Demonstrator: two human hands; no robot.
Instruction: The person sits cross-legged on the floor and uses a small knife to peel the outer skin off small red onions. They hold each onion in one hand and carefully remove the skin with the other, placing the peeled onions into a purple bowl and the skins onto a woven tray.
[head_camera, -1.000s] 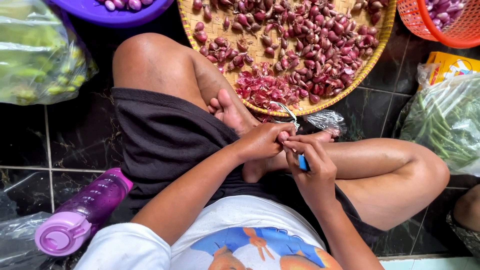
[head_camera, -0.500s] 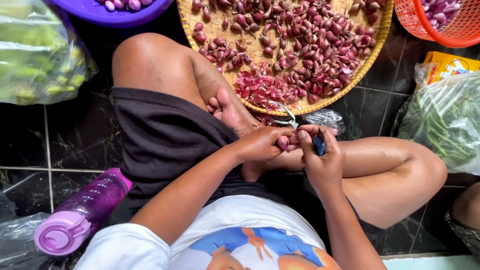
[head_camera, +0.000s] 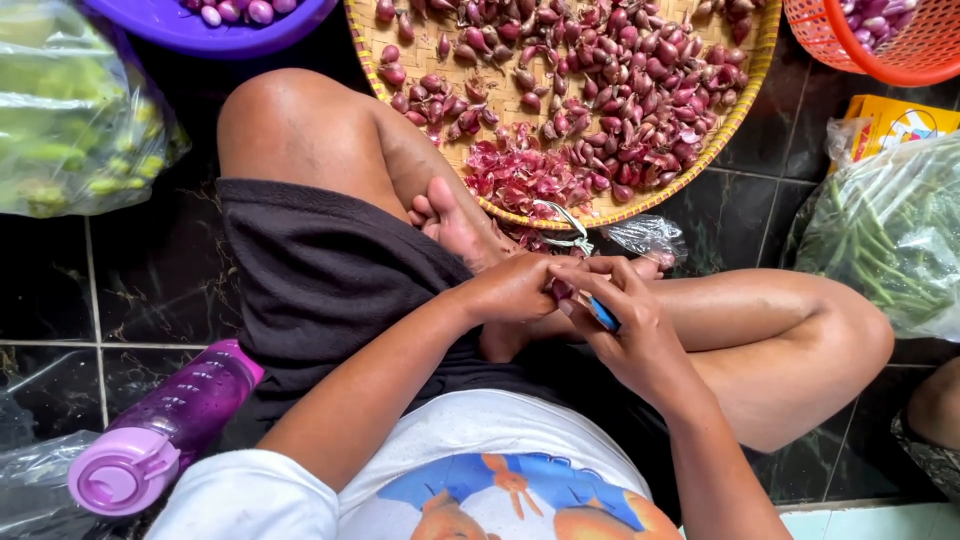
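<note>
One shallot (head_camera: 562, 290) between both hands' grip.

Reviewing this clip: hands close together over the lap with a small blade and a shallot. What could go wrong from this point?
1. The right hand works a blue-handled knife right against the left hand, which pinches a small shallot; a slip could nick a finger.
2. The work is done over bare legs, so a dropped knife might hit skin.
3. Peel could fall short of the woven tray and litter the floor.
</note>
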